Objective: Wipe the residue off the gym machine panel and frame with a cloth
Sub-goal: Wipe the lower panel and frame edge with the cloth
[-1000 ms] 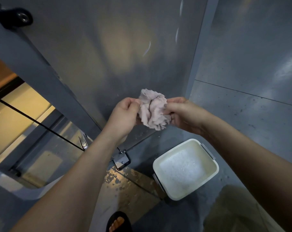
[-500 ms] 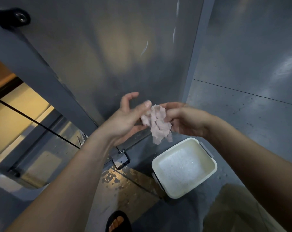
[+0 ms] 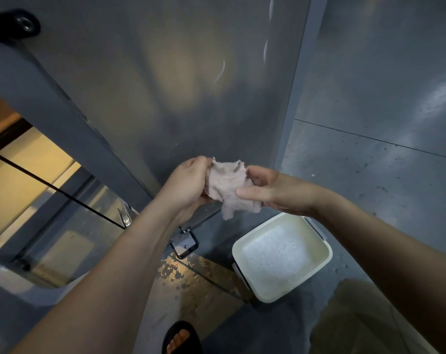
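Now the cloth (image 3: 227,190) is hanging mid-air in front of the panel (image 3: 178,85), above the tub (image 3: 264,295). Left hand (image 3: 188,185) is gripping its left edge, right hand (image 3: 275,192) is pinching its right side. It is looking soft, limp, light, probably damp; bunching it into the palm should be giving firm hold.

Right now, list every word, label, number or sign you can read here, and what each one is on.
None: no readable text anywhere.
The panel, cloth, tub and bracket show no lettering.
The white streaks on the panel are smears, not writing.
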`<state>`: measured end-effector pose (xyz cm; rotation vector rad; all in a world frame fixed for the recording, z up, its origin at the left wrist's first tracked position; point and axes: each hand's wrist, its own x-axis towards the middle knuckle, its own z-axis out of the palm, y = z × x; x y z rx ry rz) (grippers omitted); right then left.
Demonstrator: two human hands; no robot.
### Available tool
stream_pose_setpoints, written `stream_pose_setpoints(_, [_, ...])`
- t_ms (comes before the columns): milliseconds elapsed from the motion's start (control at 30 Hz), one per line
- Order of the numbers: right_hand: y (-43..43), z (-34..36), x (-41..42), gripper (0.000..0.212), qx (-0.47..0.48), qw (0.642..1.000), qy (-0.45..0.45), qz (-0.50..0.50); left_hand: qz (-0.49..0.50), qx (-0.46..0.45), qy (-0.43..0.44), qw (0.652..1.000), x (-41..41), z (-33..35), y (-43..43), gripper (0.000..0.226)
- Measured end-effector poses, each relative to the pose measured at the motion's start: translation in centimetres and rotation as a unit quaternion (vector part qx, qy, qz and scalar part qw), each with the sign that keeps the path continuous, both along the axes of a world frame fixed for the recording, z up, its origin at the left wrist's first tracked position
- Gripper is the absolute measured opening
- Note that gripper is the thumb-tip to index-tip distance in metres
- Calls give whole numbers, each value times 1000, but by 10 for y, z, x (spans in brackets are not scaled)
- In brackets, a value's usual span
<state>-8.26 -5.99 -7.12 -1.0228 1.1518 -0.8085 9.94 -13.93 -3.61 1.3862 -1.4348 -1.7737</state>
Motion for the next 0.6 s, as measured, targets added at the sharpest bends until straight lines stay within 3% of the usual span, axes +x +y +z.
stream_pose_setpoints(100, [-3, 1, 5, 39, -37, 997, 73, -13, 11, -5, -34, 999, -2, -2, 0, 31])
stream_pose_setpoints(167, [-5, -1, 8, 41, -35, 995, 75, -46, 16, -2, -54, 998, -1, -5, -2, 34])
stream_pose_setpoints(200, [-6, -3, 10, 44, -25, 996, 50, -67, 25, 7, -56, 998, 0, -5, -2, 36])
stream_pose_setpoints(333, [-9, -11, 9, 25, 8, 977, -71, -198, 57, 58, 15, 997, 2, -3, -8, 26])
stream_pose_setpoints(433, [-10, -8, 1, 31, 15, 965, -130, -226, -31, 40, 41, 998, 4, -2, -3, 45])
stream_pose_setpoints(533, [-10, -2, -5, 26, 33, 962, -159, -219, -112, -23, -21, 993, 4, -9, 4, 45])
stream_pose_setpoints(600, [-10, -1, -9, 24, 45, 958, -189, -209, -114, -77, -66, 988, 2, -12, 5, 31])
